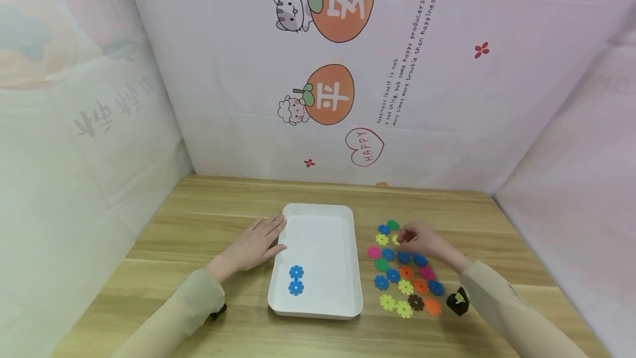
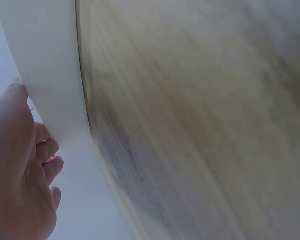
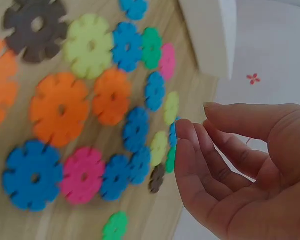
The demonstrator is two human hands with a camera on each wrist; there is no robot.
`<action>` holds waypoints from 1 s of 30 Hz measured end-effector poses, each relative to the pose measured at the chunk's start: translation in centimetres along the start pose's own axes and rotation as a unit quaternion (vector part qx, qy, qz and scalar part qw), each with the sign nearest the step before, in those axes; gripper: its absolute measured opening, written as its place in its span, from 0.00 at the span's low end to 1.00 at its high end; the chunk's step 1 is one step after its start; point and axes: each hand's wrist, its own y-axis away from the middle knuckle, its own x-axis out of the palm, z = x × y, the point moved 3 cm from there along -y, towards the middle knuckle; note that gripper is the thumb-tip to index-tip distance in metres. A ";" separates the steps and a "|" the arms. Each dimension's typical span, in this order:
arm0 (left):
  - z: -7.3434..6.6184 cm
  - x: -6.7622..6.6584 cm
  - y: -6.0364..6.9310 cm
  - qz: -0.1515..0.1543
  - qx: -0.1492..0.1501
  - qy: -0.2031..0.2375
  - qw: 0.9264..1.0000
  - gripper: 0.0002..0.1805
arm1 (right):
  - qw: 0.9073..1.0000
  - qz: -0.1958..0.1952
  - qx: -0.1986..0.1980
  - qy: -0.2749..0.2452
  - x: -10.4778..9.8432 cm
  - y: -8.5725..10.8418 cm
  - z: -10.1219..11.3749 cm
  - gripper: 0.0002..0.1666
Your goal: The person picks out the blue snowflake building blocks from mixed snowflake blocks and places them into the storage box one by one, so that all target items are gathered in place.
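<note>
A white tray (image 1: 323, 308) stands on the wooden table with two blue notched discs (image 1: 296, 279) inside, near its lower left. My left hand (image 1: 253, 245) rests on the tray's left rim, fingers extended; the left wrist view shows this hand (image 2: 20, 170) beside the tray's white wall (image 2: 45, 65). Right of the tray lie several flower-like discs in blue, yellow, orange, pink, green and brown. Over their upper part is my right hand (image 1: 427, 242), near a yellow disc (image 1: 396, 240). In the right wrist view, the fingers of this hand (image 3: 240, 170) are bent loosely, with nothing seen between them.
A small black object (image 1: 457, 301) is by the right sleeve, right of an orange disc (image 1: 433, 307). Printed white cloth (image 1: 238, 98) hangs behind the table (image 1: 228, 198) and at both sides. A green disc (image 3: 115, 226) lies apart from others in the right wrist view.
</note>
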 end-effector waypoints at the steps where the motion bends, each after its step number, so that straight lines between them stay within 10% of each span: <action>1: 0.0 0.0 0.0 0.000 0.000 0.001 1.000 0.38 | 1.000 0.000 0.007 -0.002 -0.1 0.3 -0.4 0.11; 30: -0.1 0.0 0.1 0.006 -0.011 0.015 1.000 0.38 | 0.993 -0.023 0.108 0.049 -0.4 2.1 -5.5 0.18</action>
